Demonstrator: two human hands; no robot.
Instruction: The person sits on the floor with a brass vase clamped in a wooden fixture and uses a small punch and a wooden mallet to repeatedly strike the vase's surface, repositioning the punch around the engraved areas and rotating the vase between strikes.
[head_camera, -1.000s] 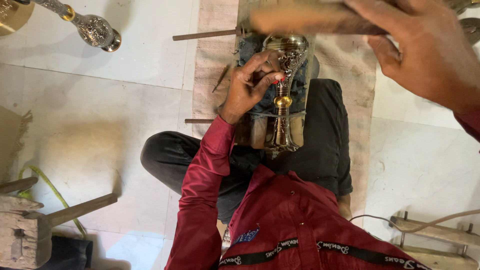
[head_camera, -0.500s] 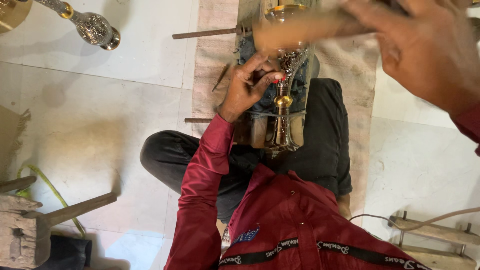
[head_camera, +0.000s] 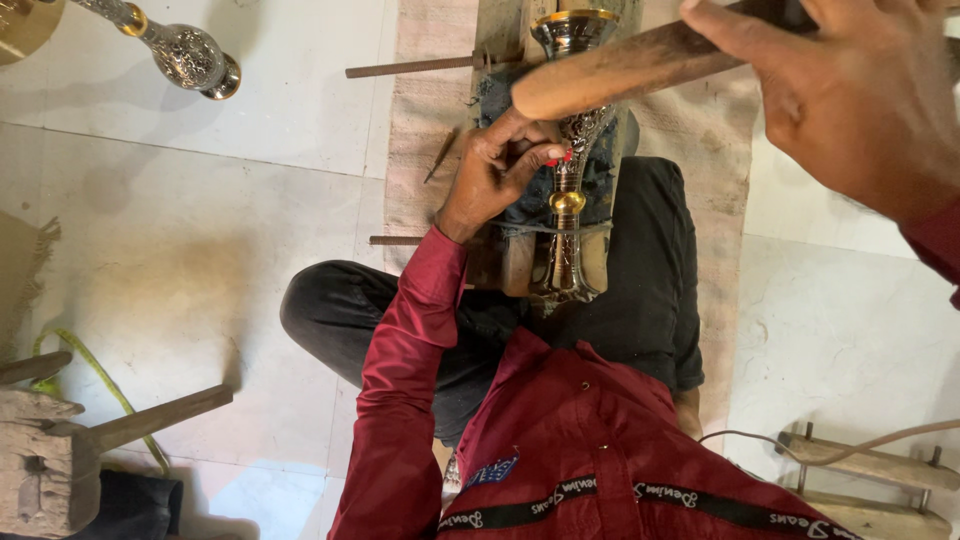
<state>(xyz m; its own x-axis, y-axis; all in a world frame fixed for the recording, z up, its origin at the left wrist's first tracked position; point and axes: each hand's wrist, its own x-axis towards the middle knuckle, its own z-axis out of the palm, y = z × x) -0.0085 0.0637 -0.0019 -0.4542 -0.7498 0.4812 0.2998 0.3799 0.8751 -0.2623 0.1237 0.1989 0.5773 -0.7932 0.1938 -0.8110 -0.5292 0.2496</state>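
Note:
An ornate silver and brass vase (head_camera: 568, 215) lies lengthwise on a wooden block (head_camera: 512, 262) in my lap, its rim (head_camera: 572, 24) pointing away from me. My left hand (head_camera: 495, 170) is closed around the vase's upper body, fingertips pinched against it. Something small and red shows at the fingertips, and I cannot tell what it is. My right hand (head_camera: 850, 100) is raised close to the camera, gripping a thick wooden handle (head_camera: 620, 72) that slants down above the vase. The handle's head is out of view.
I sit cross-legged on a woven mat (head_camera: 425, 140) over a white tiled floor. Two metal rods (head_camera: 410, 68) lie by the block. A second ornate vase (head_camera: 185, 55) lies at the top left, a wooden mallet (head_camera: 70, 455) at the bottom left, a wooden rack (head_camera: 860, 470) at the bottom right.
My right hand and the wooden handle have dropped a little toward the vase, the handle's left end tilting down. My left hand stays on the vase.

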